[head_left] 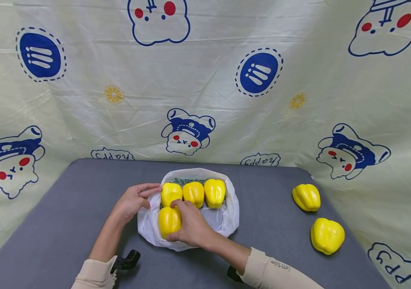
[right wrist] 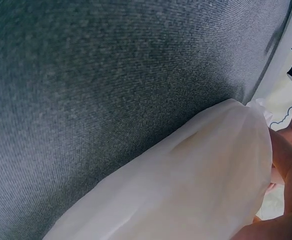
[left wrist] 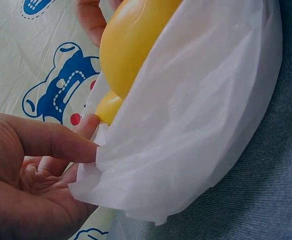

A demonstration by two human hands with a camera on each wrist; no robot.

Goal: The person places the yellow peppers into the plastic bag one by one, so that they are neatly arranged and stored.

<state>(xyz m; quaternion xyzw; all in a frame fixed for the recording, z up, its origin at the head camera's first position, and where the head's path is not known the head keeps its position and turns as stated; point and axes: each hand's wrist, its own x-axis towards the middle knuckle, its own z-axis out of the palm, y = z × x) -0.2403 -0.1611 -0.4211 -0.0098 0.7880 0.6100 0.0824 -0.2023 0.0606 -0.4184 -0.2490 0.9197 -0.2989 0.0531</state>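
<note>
A white plastic bag [head_left: 230, 218] lies with its mouth spread wide. Three yellow bell peppers stand in a row in its far part: a left one [head_left: 171, 193], a middle one [head_left: 193, 193] and a right one [head_left: 215, 193]. My right hand [head_left: 194, 224] grips another yellow bell pepper [head_left: 169, 221] at the bag's near left, thumb and fingers on its right side. My left hand [head_left: 133, 202] holds the bag's left rim; the left wrist view shows the bag's edge [left wrist: 151, 165] between its thumb and fingers. In the right wrist view, the bag [right wrist: 186, 175] hides the gripped pepper.
Two more yellow bell peppers lie at the table's right side, one farther back [head_left: 306, 197] and one nearer [head_left: 328, 236]. The table has a grey cloth cover [head_left: 82, 208]. Behind it hangs a pale printed curtain [head_left: 205, 76].
</note>
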